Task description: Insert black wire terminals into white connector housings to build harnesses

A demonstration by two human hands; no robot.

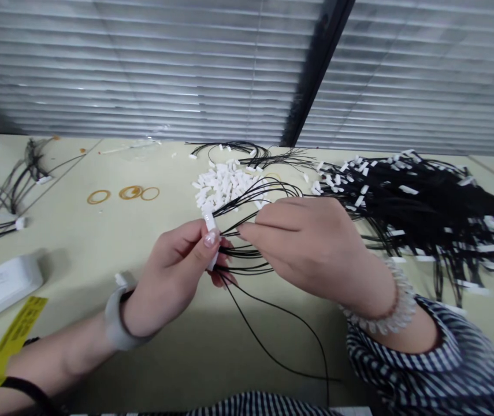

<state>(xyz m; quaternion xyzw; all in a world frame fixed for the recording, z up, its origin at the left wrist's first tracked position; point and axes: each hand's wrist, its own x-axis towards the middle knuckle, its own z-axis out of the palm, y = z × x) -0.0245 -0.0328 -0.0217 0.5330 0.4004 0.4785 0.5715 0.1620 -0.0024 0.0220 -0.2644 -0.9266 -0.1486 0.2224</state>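
In the head view, my left hand (181, 254) pinches a long white plastic connector (210, 222) between thumb and fingers, holding it nearly upright above the table. Several thin black wires (247, 252) run out of its right side and bend away to the right. My right hand (307, 245) is closed at these wires, just right of the connector, with its thumb and fingertips on them. Exactly which wire it grips is hidden by the fingers. Two or so loose wires (290, 315) loop down toward the table's front edge.
Behind my hands lies a pile of small white connector housings (225, 182). A large heap of black wires with white connectors (429, 202) spreads across the right. Yellow rubber bands (98, 197), a white box-shaped device (6, 289) and more wire bundles (15, 185) are on the left.
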